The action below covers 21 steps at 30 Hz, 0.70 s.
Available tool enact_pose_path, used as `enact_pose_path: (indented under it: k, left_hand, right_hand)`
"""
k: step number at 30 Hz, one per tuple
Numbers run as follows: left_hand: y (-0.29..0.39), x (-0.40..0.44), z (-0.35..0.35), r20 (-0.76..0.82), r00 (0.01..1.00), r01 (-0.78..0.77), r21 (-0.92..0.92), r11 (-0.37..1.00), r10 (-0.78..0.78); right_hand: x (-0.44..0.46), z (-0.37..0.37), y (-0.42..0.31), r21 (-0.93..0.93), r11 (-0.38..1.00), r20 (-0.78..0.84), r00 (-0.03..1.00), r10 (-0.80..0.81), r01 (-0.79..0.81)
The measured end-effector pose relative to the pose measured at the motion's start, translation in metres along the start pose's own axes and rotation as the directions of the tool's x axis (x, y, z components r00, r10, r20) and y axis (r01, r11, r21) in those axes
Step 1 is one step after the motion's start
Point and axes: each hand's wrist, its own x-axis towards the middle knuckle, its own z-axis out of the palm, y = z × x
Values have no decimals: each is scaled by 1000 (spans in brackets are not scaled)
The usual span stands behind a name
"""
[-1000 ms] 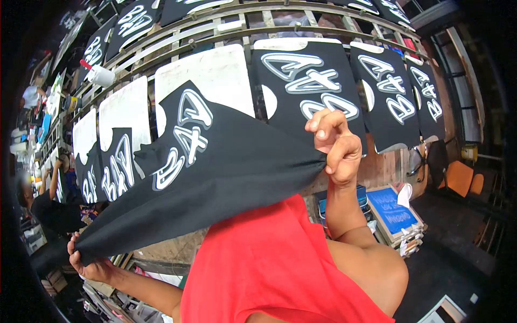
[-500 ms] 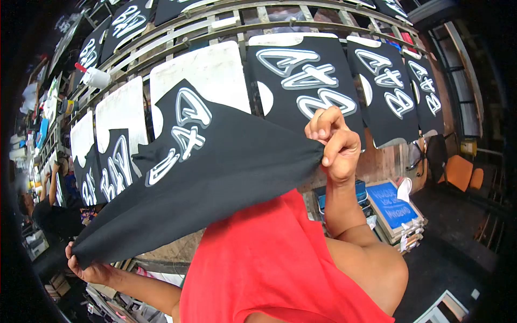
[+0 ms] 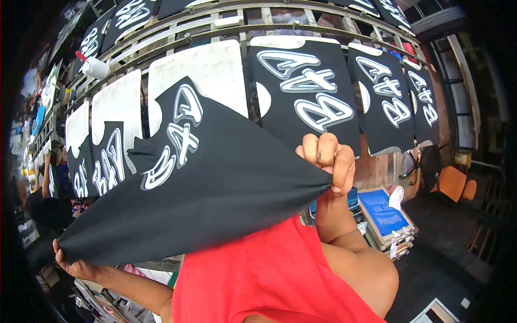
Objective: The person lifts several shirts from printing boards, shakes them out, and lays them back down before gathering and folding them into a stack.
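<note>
A black piece of cloth (image 3: 215,177), printed with white lettering edged in grey, is stretched between my two hands. At the lower left my left hand (image 3: 75,264) grips one corner of it. Closed in a fist, my right hand (image 3: 329,161) pinches the opposite end, where the fabric gathers into folds. The far part of the cloth lies over a white board (image 3: 207,70). Just beyond my right hand, another printed black cloth (image 3: 301,81) lies flat on its own board.
More printed black cloths (image 3: 382,91) lie on boards along a slatted rack (image 3: 269,26). A white container (image 3: 96,68) with a red handle stands at the upper left. Blue-faced frames (image 3: 382,212) are stacked right of my arm. Another person (image 3: 48,207) is at the far left.
My left hand has moved slightly left, and my right hand has turned and lowered at the wrist. Between them the cloth is pulled wider, and both hands keep hold of it.
</note>
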Motion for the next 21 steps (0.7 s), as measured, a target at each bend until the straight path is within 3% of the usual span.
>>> enact_pose_path:
  k: [4,6,8,9,10,11,12,13,14,17,18,20,21]
  left_hand:
    - [10,2,-2,-25,993,109,-125,986,-113]
    - [15,5,6,124,992,38,-172,984,-17]
    - [15,10,7,186,982,68,-178,982,-34]
    - [17,14,7,247,968,95,-177,980,-49]
    - [13,14,34,274,958,-75,-69,995,91]
    - [-7,30,10,379,905,-317,297,901,193]
    - [-5,42,39,205,973,54,236,970,-104]
    - [-33,61,40,189,971,124,129,984,-147]
    - [-51,80,50,98,943,306,127,944,-319]
    - [-96,148,97,148,938,325,-54,944,-314]
    - [-85,168,120,108,958,278,-121,953,-266]
    - [-69,220,132,99,993,91,-293,952,-64]
    - [-41,230,140,10,999,35,-362,932,-34]
  right_hand:
    - [-2,2,-3,88,996,-46,999,14,-10]
    - [-2,-2,-3,111,994,-61,998,25,-18]
    - [3,-13,-1,92,996,75,997,-17,10]
    - [5,-16,-1,4,1000,-8,1000,21,-21]
    - [9,-21,-1,-70,996,-88,995,55,-62]
    - [22,-28,-2,-240,957,-175,977,123,-163]
    - [37,-42,0,-205,965,-143,980,135,-163]
    - [55,-58,5,-392,873,-306,936,174,-291]
    - [77,-73,13,-539,726,-464,870,167,-427]
    - [172,-109,41,-637,683,-431,900,70,-358]
    - [207,-102,33,-617,694,-452,889,72,-370]
    - [258,-68,9,-661,741,-280,955,-98,-119]
    - [275,-36,-16,-658,742,-284,955,-86,-130]
